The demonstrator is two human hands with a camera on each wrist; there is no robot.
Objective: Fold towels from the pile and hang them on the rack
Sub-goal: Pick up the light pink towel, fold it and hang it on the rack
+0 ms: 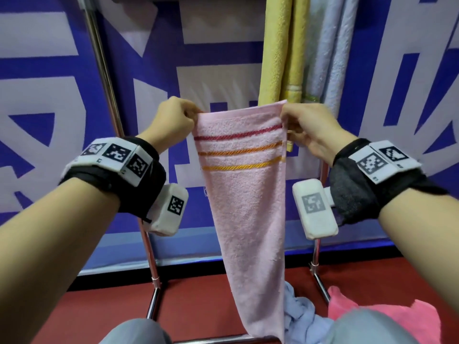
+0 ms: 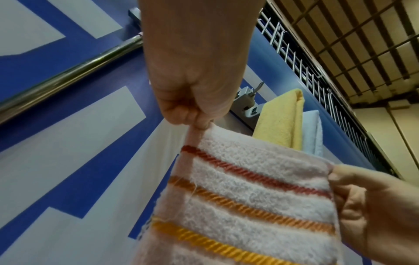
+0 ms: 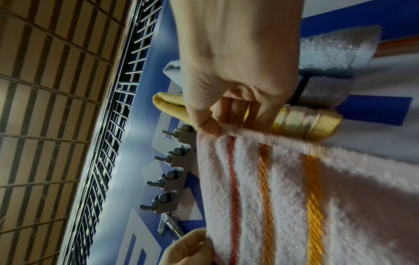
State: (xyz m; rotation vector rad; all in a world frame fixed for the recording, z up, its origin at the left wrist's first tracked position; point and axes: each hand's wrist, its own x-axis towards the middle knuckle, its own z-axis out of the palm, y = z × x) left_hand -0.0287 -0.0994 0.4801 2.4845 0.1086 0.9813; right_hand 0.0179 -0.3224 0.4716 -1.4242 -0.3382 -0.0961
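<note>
A pale pink towel point(image 1: 244, 207) with a red, an orange and a yellow stripe hangs folded lengthwise in front of me. My left hand point(image 1: 177, 120) pinches its top left corner and my right hand point(image 1: 301, 127) pinches its top right corner, so the top edge is stretched flat. The wrist views show the same pink towel point(image 2: 254, 193) point(image 3: 294, 197) held by the left hand point(image 2: 192, 111) and the right hand point(image 3: 229, 114). Behind it stands the chrome rack point(image 1: 104, 78), with a yellow towel point(image 1: 280, 50) and a light blue towel point(image 1: 327, 50) hanging from the top.
On the red floor at the rack's base lie a crumpled light blue towel point(image 1: 301, 316) and a bright pink towel point(image 1: 387, 311). A blue and white banner point(image 1: 49, 95) fills the background. My knees point(image 1: 134, 331) show at the bottom edge.
</note>
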